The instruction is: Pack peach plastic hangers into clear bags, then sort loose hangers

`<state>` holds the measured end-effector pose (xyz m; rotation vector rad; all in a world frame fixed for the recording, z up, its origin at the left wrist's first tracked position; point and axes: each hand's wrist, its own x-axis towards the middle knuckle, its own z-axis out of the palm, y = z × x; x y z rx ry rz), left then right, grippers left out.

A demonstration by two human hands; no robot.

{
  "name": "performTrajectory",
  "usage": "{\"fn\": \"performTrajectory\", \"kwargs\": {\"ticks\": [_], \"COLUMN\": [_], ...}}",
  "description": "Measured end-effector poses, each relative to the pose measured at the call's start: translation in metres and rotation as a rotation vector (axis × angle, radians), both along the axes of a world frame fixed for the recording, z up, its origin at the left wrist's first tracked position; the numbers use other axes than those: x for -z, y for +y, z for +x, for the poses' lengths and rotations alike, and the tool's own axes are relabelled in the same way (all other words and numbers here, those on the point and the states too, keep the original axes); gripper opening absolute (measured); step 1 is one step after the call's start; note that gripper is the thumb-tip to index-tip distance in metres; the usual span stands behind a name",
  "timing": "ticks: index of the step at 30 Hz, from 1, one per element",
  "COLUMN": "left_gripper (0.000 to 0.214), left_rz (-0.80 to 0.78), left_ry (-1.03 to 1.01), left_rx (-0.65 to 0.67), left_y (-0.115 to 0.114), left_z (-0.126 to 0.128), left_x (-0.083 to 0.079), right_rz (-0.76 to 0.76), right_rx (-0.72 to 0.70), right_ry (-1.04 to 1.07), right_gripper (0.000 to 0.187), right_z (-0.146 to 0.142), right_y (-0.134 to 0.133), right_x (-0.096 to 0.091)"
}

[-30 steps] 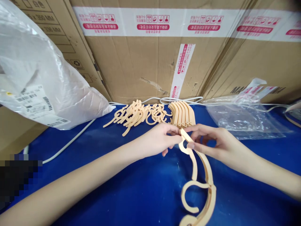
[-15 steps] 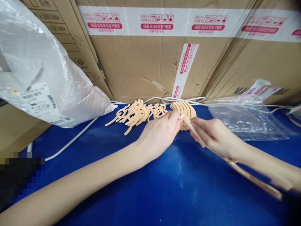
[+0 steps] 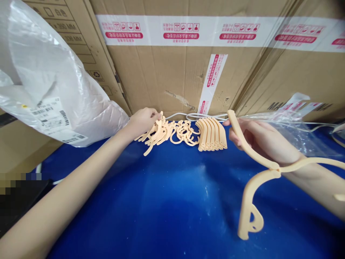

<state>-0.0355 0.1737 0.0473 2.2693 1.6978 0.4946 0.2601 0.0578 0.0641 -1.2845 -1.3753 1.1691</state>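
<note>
My right hand (image 3: 260, 138) is closed around the upper arm of a beige plastic folding hanger (image 3: 254, 153). Its jointed curved arms spread below the hand and across my right wrist; one ends in a rounded tab with a hole. At the back left, my left hand (image 3: 144, 120) pinches a curved beige hanger piece (image 3: 159, 124) at the edge of a loose pile of hanger pieces (image 3: 164, 133); its fingertips are partly hidden. Ring-like hanger hooks (image 3: 184, 133) lie just right of the pile. Between my hands, several hanger arms (image 3: 212, 133) stand in a neat row.
Cardboard boxes (image 3: 161, 72) with printed tape wall off the back of the blue table (image 3: 161, 201). A full white plastic bag (image 3: 64, 86) leans at left. Clear plastic packaging (image 3: 302, 135) lies at back right, and a white cable (image 3: 185, 116) runs along the boxes.
My left hand has left the right hand and moved leftward to the loose pile. My right hand has shifted slightly right, and the hanger's arms now hang in plain view.
</note>
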Motion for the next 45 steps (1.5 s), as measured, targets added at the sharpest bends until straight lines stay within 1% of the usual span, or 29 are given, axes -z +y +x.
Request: {"fn": "performTrajectory", "kwargs": {"ticks": [3, 6, 9, 10, 11, 12, 13, 14, 15, 16, 17, 19, 20, 21, 24, 26, 27, 29, 31, 33, 35, 37, 39, 42, 45], "left_gripper": [0.030, 0.029, 0.037, 0.039, 0.041, 0.042, 0.046, 0.051, 0.051, 0.041, 0.029, 0.010, 0.007, 0.009, 0.021, 0.023, 0.020, 0.011, 0.004, 0.009, 0.014, 0.020, 0.025, 0.031, 0.028], "left_rz": [-0.013, 0.003, 0.169, 0.206, 0.185, 0.072, -0.137, -0.381, -0.584, -0.730, -0.841, -0.935, -0.947, -0.951, -1.009, -1.076, -1.106, -1.172, -1.263, -1.337, -1.337, -1.280, -1.244, -1.298, -1.392], "left_ry": [0.003, 0.027, 0.030, -0.012, -0.090, -0.206, -0.361, -0.491, -0.607, -0.734, -0.847, -1.046, -1.112, -1.151, -1.149, -1.130, -1.128, -1.136, -1.189, -1.257, -1.273, -1.235, -1.210, -1.256, -1.331], "left_rx": [-0.007, -0.041, -0.102, -0.087, -0.022, 0.072, 0.177, 0.314, 0.440, 0.516, 0.550, 0.516, 0.478, 0.441, 0.392, 0.415, 0.432, 0.435, 0.376, 0.318, 0.317, 0.347, 0.348, 0.333, 0.387], "left_y": [0.002, -0.003, -0.017, -0.024, -0.032, -0.041, -0.050, -0.059, -0.067, -0.074, -0.080, -0.086, -0.086, -0.086, -0.086, -0.088, -0.090, -0.095, -0.099, -0.101, -0.103, -0.104, -0.105, -0.107, -0.110], "left_z": [-0.003, -0.002, 0.010, 0.017, 0.025, 0.035, 0.044, 0.054, 0.062, 0.070, 0.075, 0.081, 0.081, 0.081, 0.078, 0.077, 0.077, 0.079, 0.081, 0.082, 0.083, 0.084, 0.085, 0.087, 0.087], "left_x": [0.003, -0.001, -0.008, -0.011, -0.014, -0.016, -0.019, -0.021, -0.023, -0.024, -0.025, -0.024, -0.024, -0.023, -0.021, -0.021, -0.021, -0.023, -0.026, -0.026, -0.024, -0.019, -0.016, -0.015, -0.021], "right_rz": [-0.037, -0.059, -0.034, -0.008, 0.030, 0.076, 0.126, 0.185, 0.256, 0.334, 0.412, 0.541, 0.579, 0.605, 0.737, 0.848, 0.894, 0.958, 0.996, 1.012, 1.010, 0.999, 0.976, 0.911, 0.843], "right_rx": [0.016, 0.037, 0.092, 0.125, 0.170, 0.221, 0.274, 0.326, 0.367, 0.391, 0.395, 0.350, 0.313, 0.285, 0.259, 0.215, 0.165, 0.033, -0.087, -0.184, -0.219, -0.222, -0.217, -0.262, -0.304], "right_ry": [0.070, 0.129, 0.197, 0.222, 0.249, 0.274, 0.300, 0.318, 0.316, 0.286, 0.223, 0.025, -0.103, -0.255, -0.838, -1.210, -1.342, -1.501, -1.556, -1.556, -1.532, -1.488, -1.406, -1.277, -1.221], "right_gripper": [0.017, 0.011, 0.006, 0.004, 0.001, 0.005, 0.011, 0.017, 0.023, 0.027, 0.029, 0.030, 0.029, 0.026, 0.019, 0.027, 0.031, 0.034, 0.035, 0.036, 0.034, 0.031, 0.029, 0.029, 0.033], "right_z": [-0.004, -0.007, -0.010, -0.010, -0.010, -0.008, -0.006, -0.003, 0.000, 0.005, 0.009, 0.018, 0.021, 0.023, 0.024, 0.021, 0.018, 0.015, 0.013, 0.014, 0.016, 0.020, 0.023, 0.022, 0.016], "right_y": [0.000, -0.001, -0.001, -0.001, 0.000, 0.001, 0.003, 0.005, 0.008, 0.010, 0.013, 0.016, 0.017, 0.016, 0.011, 0.006, 0.004, 0.001, 0.001, 0.002, 0.004, 0.006, 0.006, 0.003, -0.002], "right_x": [-0.003, -0.005, -0.006, -0.007, -0.007, -0.007, -0.007, -0.007, -0.007, -0.007, -0.007, -0.008, -0.008, -0.008, -0.008, -0.006, -0.004, 0.000, 0.005, 0.010, 0.013, 0.013, 0.010, 0.006, 0.004]}}
